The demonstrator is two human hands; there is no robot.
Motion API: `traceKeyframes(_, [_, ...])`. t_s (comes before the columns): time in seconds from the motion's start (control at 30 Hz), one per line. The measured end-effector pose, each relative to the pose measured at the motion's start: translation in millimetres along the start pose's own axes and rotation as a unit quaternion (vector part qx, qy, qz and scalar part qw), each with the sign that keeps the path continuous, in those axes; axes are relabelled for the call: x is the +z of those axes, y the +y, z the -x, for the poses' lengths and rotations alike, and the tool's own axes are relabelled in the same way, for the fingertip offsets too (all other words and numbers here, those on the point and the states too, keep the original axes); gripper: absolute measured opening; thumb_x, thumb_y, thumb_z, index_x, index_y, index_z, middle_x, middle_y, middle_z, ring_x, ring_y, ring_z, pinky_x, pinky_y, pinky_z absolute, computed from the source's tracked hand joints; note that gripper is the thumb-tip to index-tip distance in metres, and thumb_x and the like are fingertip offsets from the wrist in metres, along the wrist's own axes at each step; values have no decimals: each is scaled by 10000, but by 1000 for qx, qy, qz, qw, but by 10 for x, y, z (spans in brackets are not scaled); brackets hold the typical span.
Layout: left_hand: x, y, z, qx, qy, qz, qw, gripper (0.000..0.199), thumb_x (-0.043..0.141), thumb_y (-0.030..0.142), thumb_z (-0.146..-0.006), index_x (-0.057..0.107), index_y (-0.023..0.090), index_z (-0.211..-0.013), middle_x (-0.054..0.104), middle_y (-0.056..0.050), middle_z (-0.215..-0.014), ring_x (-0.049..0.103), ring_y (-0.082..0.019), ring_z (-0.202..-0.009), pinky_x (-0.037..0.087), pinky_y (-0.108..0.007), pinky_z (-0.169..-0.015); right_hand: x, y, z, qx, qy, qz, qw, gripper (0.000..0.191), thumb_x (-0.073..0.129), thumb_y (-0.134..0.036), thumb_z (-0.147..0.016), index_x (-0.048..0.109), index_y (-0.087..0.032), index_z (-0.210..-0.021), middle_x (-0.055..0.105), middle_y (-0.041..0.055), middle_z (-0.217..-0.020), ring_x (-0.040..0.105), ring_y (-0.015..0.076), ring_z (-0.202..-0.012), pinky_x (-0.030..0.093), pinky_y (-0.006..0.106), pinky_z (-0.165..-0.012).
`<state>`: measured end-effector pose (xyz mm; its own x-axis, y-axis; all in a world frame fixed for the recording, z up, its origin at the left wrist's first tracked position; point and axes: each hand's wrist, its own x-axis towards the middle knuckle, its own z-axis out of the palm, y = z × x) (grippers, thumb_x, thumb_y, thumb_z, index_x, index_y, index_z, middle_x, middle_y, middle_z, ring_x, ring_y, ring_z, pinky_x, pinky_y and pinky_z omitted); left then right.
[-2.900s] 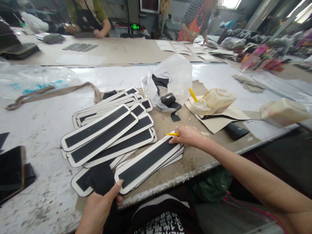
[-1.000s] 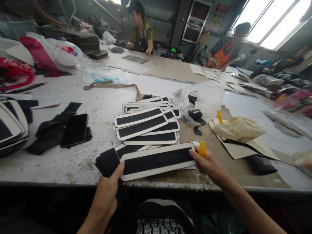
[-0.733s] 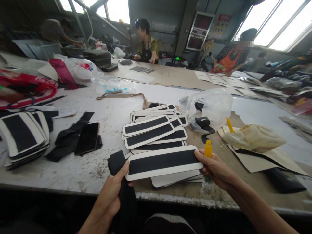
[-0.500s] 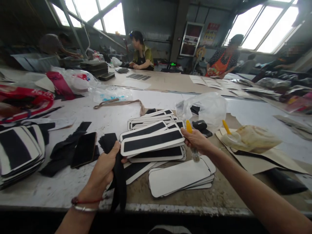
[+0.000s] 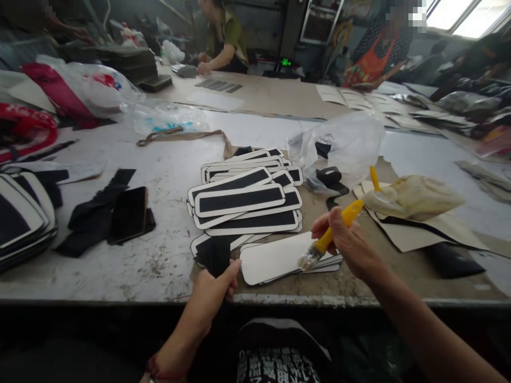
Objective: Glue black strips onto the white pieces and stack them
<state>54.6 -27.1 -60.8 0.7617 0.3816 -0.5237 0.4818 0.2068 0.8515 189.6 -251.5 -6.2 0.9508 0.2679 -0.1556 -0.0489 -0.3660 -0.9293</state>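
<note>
I can't make out any words from over here. There are black marks on the clear bag [image 5: 351, 143], blue print on the plastic wrap [image 5: 163, 114], white letters on the dark clothes [image 5: 275, 366] and a glowing green sign [image 5: 286, 63], all too blurry.

Two yellow handles [image 5: 352, 211] [image 5: 374, 178], one phone [image 5: 128, 215]

The brush handle [image 5: 353, 210] is yellow, one strip [image 5: 239, 200] white-bordered black.

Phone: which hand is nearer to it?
Left. The left hand, gripping a black strip, is right of the phone and closer to the camera; the right hand, with the brush, is farther right.
</note>
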Motion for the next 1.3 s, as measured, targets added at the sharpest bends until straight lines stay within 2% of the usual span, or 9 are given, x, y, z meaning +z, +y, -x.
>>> traceKeyframes(0.1, [121,-84,-31,-9,-1,8,1000,395,720,466,-616,608,117,-766,544,22,-491,429,-87,-417,341,-193,-412,224,83,134,13,-10,-110,994,637,447,-772,-772,620,-163,-698,590,41,-683,528,117,-529,425,222,-452])
traceKeyframes(0.3, [104,-110,-19,-1,-12,4,1000,330,692,447,-615,577,141,-667,552,5,-501,452,-101,-434,359,-208,-422,604,139,237,89,-52,-247,964,489,703,-637,-670,593,-164,-723,585,25,-789,573,136,-692,506,231,-565])
traceKeyframes(0.43, [95,-119,-2,-5,-24,5,1000,322,672,451,-619,568,148,-593,536,-1,-473,442,-100,-417,354,-211,-412,655,222,255,94,-64,-195,974,427,751,-546,-668,583,-166,-767,591,-8,-731,567,114,-624,489,246,-611])
traceKeyframes(0.57, [90,-121,7,-9,-31,10,999,317,655,451,-614,562,154,-555,530,-4,-457,438,-101,-399,352,-213,-400,563,227,303,55,-14,-98,994,387,705,-532,-729,591,-165,-777,599,-13,-668,582,126,-603,463,254,-623])
traceKeyframes(0.8, [87,-148,-31,-2,-32,6,999,326,660,457,-605,570,147,-552,527,-7,-447,444,-107,-393,357,-218,-398,673,173,385,39,-31,-85,995,364,665,-539,-756,575,-186,-758,615,-2,-687,590,145,-608,469,271,-624])
traceKeyframes(0.9, [84,-185,-40,-4,-27,8,1000,322,664,461,-614,595,146,-620,546,-3,-476,452,-115,-400,368,-224,-394,545,251,354,26,31,-7,999,371,652,-564,-751,575,-201,-743,609,3,-636,587,170,-610,466,287,-612])
traceKeyframes(1.03, [72,-215,-28,-6,-25,-3,1000,339,681,458,-644,583,150,-542,531,-7,-440,451,-114,-399,374,-223,-406,173,393,320,10,113,74,991,364,623,-581,-770,572,-221,-759,619,20,-661,605,203,-653,458,312,-620])
traceKeyframes(1.13, [67,-223,-32,-10,-14,-12,1000,339,708,472,-629,612,150,-590,556,-3,-465,463,-121,-416,383,-222,-409,-47,482,301,3,145,122,982,344,597,-568,-798,574,-225,-786,615,24,-677,598,212,-667,448,330,-647])
traceKeyframes(1.3, [69,-238,-43,-9,-8,-29,1000,364,726,498,-621,634,147,-640,565,-1,-468,471,-128,-427,399,-227,-422,-244,502,249,-95,188,219,953,264,568,-463,-842,581,-217,-749,603,55,-785,578,223,-768,435,353,-737])
